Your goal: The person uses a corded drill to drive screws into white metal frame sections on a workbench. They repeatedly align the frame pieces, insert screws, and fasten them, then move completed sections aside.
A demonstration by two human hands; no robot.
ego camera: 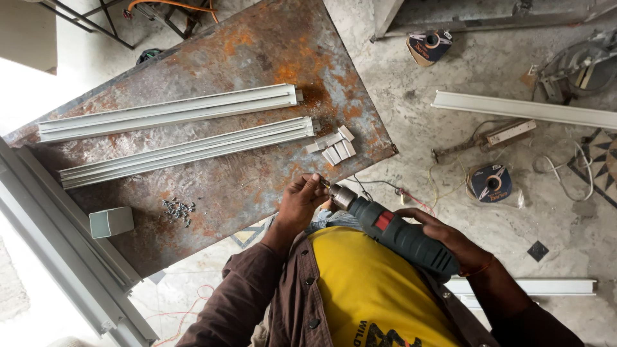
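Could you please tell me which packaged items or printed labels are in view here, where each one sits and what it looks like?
Upper packaged roll with dark blue round label: on the concrete floor near the top wall, in an orange-tan wrapper.
Lower packaged roll with dark blue round label: on the floor right of the rusty metal table, in clear plastic film.
Red label patch: on the dark green power drill held by both hands.
Black print on the yellow shirt: bottom edge, partly cut off.

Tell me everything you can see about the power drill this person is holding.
The drill has a dark teal body with a red patch and a silver metal chuck. It lies tilted, chuck pointing up-left toward the rusty metal table. The right hand wraps its body; the left hand pinches at the chuck tip. It is held against the yellow shirt.
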